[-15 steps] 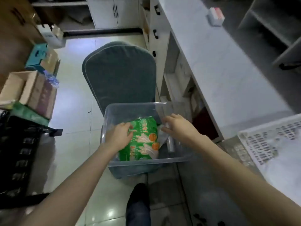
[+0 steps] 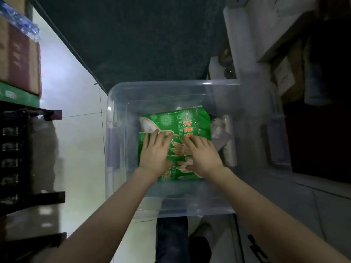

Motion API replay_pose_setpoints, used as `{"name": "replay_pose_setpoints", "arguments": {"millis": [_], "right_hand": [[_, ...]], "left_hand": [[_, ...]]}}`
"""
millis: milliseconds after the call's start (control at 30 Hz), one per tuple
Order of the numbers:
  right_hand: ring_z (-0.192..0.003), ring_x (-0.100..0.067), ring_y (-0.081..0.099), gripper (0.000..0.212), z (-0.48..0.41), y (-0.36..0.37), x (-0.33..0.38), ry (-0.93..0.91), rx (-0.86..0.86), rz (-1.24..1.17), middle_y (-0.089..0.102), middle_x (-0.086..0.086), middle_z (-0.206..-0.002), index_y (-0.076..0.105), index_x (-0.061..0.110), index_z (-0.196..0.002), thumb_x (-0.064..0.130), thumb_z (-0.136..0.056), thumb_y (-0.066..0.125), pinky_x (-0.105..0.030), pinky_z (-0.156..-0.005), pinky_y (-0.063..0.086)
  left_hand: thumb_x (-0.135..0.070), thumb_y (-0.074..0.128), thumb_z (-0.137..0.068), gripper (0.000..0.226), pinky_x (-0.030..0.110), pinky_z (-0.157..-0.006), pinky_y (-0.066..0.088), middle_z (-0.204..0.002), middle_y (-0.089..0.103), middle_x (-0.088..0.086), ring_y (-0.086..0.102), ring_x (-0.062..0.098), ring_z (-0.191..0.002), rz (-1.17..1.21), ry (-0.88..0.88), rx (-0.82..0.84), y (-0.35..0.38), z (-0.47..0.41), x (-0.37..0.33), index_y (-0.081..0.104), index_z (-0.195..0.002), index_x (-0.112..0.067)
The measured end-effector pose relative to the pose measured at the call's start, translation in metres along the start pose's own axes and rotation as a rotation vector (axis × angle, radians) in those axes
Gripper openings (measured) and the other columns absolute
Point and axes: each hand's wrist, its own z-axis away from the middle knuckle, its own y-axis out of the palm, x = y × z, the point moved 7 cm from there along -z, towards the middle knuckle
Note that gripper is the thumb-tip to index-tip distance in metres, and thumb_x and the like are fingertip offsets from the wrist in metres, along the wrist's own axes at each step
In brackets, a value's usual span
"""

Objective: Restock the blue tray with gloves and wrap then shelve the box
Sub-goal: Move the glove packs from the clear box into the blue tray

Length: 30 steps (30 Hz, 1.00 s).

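A clear plastic box [image 2: 254, 103] sits in front of me on a dark chair seat. Inside it lie green packs of disposable gloves [image 2: 182, 122], stacked and overlapping. My left hand [image 2: 154, 154] lies flat on the packs' left side with its fingers spread. Beside it my right hand [image 2: 202, 155] also rests flat on the packs, fingers straight. To the right of the packs, a roll of clear plastic wrap [image 2: 228, 149] lies against the box wall. The blue tray is not in view.
The dark green chair back [image 2: 133, 44] rises behind the box. Stacked cardboard boxes [image 2: 19, 54] and a black crate rack [image 2: 17, 158] stand at the left. White cabinet shelves [image 2: 284, 69] with boxes are at the right. My leg [image 2: 171, 238] shows below on the tiled floor.
My head has dropped closer over the box. My right hand has moved from the box's right side onto the green packs, and both hands now lie flat on them.
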Motion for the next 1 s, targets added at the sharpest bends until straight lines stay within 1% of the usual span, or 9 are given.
{"name": "replay_pose_setpoints", "arguments": {"millis": [67, 167, 333, 433, 567, 733, 833, 900, 1000], "right_hand": [[-0.125, -0.030, 0.039, 0.096, -0.009, 0.011, 0.002, 0.003, -0.040, 0.026, 0.042, -0.009, -0.133, 0.027, 0.019, -0.143, 0.042, -0.065, 0.080, -0.043, -0.110, 0.027], [-0.116, -0.032, 0.042, 0.075, -0.016, 0.017, 0.008, -0.003, -0.090, 0.094, 0.045, -0.011, -0.121, 0.043, 0.016, -0.129, 0.043, -0.069, 0.077, -0.046, -0.111, 0.025], [-0.115, -0.031, 0.046, 0.045, -0.015, 0.027, 0.017, -0.026, -0.034, 0.124, 0.053, -0.010, -0.118, 0.050, 0.014, -0.116, 0.026, -0.077, 0.069, -0.046, -0.109, 0.027], [-0.112, -0.028, 0.049, 0.042, -0.013, 0.029, 0.015, -0.038, 0.011, 0.136, 0.060, -0.006, -0.116, 0.049, 0.017, -0.118, 0.024, -0.080, 0.066, -0.042, -0.102, 0.030], [-0.114, -0.025, 0.048, 0.038, -0.016, 0.020, 0.005, -0.003, 0.074, 0.115, 0.061, -0.003, -0.116, 0.059, 0.027, -0.120, 0.032, -0.083, 0.065, -0.041, -0.100, 0.031], [-0.105, -0.027, 0.055, 0.026, -0.018, -0.007, -0.012, 0.030, 0.043, 0.093, 0.067, -0.004, -0.109, 0.060, 0.024, -0.111, 0.024, -0.085, 0.060, -0.037, -0.087, 0.036], [-0.101, -0.027, 0.060, 0.026, -0.016, -0.021, -0.032, 0.055, 0.089, 0.123, 0.070, -0.005, -0.104, 0.058, 0.027, -0.112, 0.024, -0.087, 0.056, -0.036, -0.087, 0.037], [-0.102, -0.026, 0.061, 0.023, -0.014, -0.027, -0.046, 0.063, 0.124, 0.144, 0.070, -0.005, -0.103, 0.059, 0.026, -0.110, 0.025, -0.087, 0.057, -0.036, -0.090, 0.036], [-0.103, -0.026, 0.061, 0.020, -0.013, -0.030, -0.056, 0.051, 0.156, 0.172, 0.070, -0.005, -0.103, 0.060, 0.026, -0.106, 0.025, -0.087, 0.057, -0.037, -0.094, 0.036]], "left_hand": [[-0.043, 0.082, -0.057, 0.101, 0.050, -0.114, 0.016, -0.131, 0.048, 0.009, 0.038, 0.030, -0.129, -0.021, 0.001, -0.038, 0.011, -0.001, 0.001, 0.033, -0.143, -0.019], [-0.038, 0.083, -0.054, 0.081, 0.049, -0.109, 0.026, -0.114, 0.058, 0.009, 0.051, 0.031, -0.113, -0.026, -0.007, -0.078, 0.020, -0.001, -0.002, 0.051, -0.125, -0.015], [-0.041, 0.071, -0.073, 0.053, 0.042, -0.105, 0.027, -0.121, 0.057, 0.005, 0.048, 0.027, -0.116, -0.040, 0.080, 0.058, 0.026, -0.004, -0.004, 0.052, -0.116, -0.016], [-0.040, 0.068, -0.078, 0.042, 0.039, -0.099, 0.029, -0.115, 0.064, 0.002, 0.054, 0.024, -0.112, -0.023, 0.139, 0.103, 0.021, -0.005, -0.006, 0.051, -0.110, -0.018], [-0.038, 0.068, -0.078, 0.035, 0.038, -0.092, 0.029, -0.108, 0.067, 0.001, 0.055, 0.023, -0.108, 0.030, 0.217, 0.078, 0.006, -0.003, -0.010, 0.053, -0.104, -0.020], [-0.053, 0.053, -0.084, 0.040, 0.038, -0.093, 0.034, -0.106, 0.069, 0.000, 0.056, 0.022, -0.103, 0.166, 0.291, 0.019, -0.026, -0.019, -0.009, 0.061, -0.106, -0.021], [-0.055, 0.033, -0.093, 0.050, 0.040, -0.101, 0.039, -0.124, 0.062, 0.004, 0.052, 0.021, -0.115, 0.294, 0.189, -0.023, -0.044, -0.046, 0.008, 0.058, -0.119, -0.020], [-0.044, 0.035, -0.097, 0.047, 0.043, -0.107, 0.035, -0.140, 0.048, 0.006, 0.042, 0.024, -0.128, 0.291, 0.085, -0.041, -0.048, -0.064, 0.023, 0.046, -0.134, -0.017], [-0.038, 0.048, -0.094, 0.054, 0.045, -0.108, 0.032, -0.145, 0.042, 0.008, 0.037, 0.027, -0.133, 0.226, 0.019, 0.046, -0.039, -0.083, 0.028, 0.033, -0.142, -0.016]]}}
